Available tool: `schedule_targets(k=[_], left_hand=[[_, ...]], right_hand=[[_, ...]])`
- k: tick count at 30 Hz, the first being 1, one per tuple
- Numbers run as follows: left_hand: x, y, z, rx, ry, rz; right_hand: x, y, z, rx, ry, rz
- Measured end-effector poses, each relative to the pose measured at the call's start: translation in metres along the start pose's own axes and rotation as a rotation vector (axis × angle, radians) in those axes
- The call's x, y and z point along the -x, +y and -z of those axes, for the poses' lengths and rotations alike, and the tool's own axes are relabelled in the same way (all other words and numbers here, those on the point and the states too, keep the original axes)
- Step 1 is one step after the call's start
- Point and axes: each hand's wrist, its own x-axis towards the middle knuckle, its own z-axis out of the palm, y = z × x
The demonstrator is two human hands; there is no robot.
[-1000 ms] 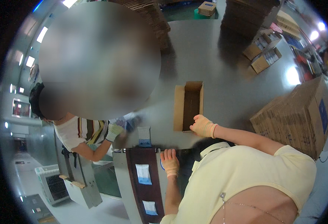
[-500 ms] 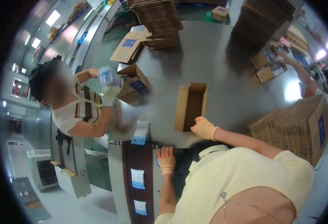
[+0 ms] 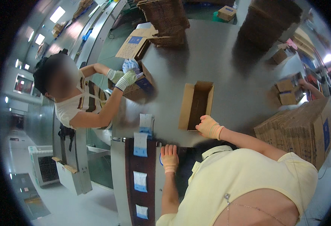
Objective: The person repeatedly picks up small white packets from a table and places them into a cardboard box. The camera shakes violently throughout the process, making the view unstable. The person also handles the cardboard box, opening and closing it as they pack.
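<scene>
grip: right hand fingers curled at near right corner of open carton, can't tell if rim is pinched; right forearm in from between 3 and 4 o'clock. carton at 11 from it. left hand flat, fingers toward 12, nothing held; belt with white-blue packets at 9.

Three packets on belt, one carton at right hand, three large cardboard stacks

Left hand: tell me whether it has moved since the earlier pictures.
No; the left hand stays just right of the conveyor belt, by its far end, with no clear shift.
</scene>
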Motion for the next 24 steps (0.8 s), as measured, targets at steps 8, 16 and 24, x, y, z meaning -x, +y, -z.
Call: schedule_targets(k=[8, 16, 24], left_hand=[[0.016, 0.005, 0.009, 0.209, 0.088, 0.194], [0.14, -0.095, 0.095, -0.101, 0.109, 0.871], [0.126, -0.184, 0.082, 0.297, -0.348, 0.95]], right_hand=[[-0.003, -0.003, -0.004, 0.004, 0.026, 0.025], [0.013, 0.004, -0.001, -0.013, 0.096, -0.003], [-0.001, 0.001, 0.007, -0.075, 0.113, 0.025]])
